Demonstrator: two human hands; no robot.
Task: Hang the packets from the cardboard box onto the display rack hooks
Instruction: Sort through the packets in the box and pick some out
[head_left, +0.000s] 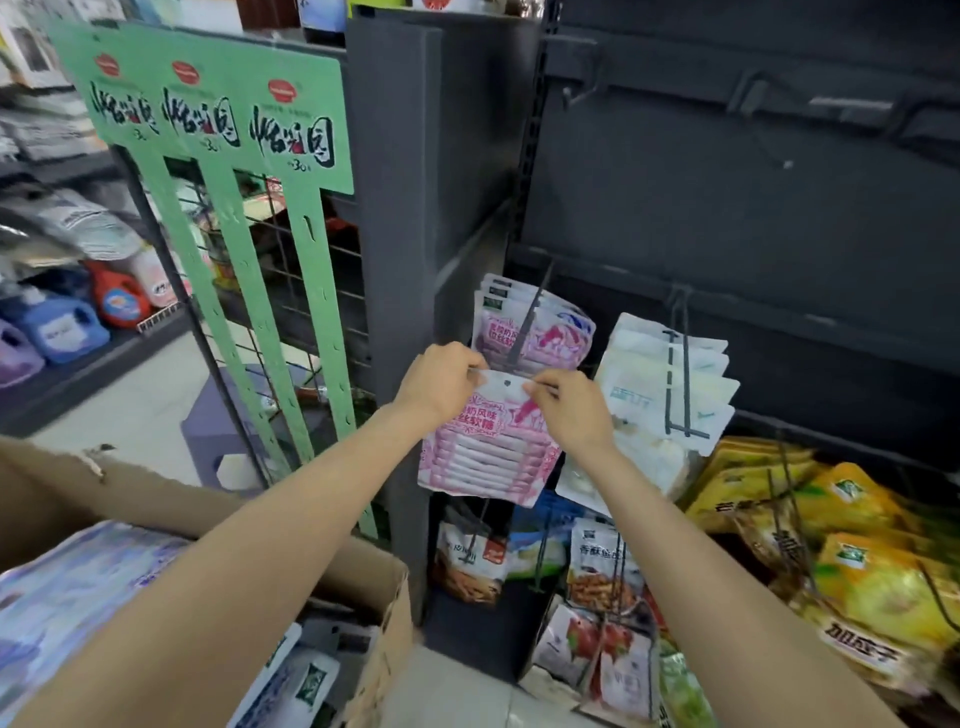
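Before the dark display rack (727, 218), the left hand (441, 382) and right hand (569, 410) pinched a pink candy packet's (488, 447) top corners. That grip kept its punched hole (506, 383) level, probably for threading onto the hook (527, 322) above.

Dark display rack (727, 218) with wire hooks. One hook (530, 317) carries pink-and-white packets (540, 332); the next hook (680, 374) carries pale white packets (639, 364). Lower hooks carry yellow packets (852, 525). Cardboard box (379, 613) at lower left; whether it rests on the floor is unclear.

A shop: snack packets (535, 332) on rack hooks (680, 374), detergent bottles (67, 327) shelved.
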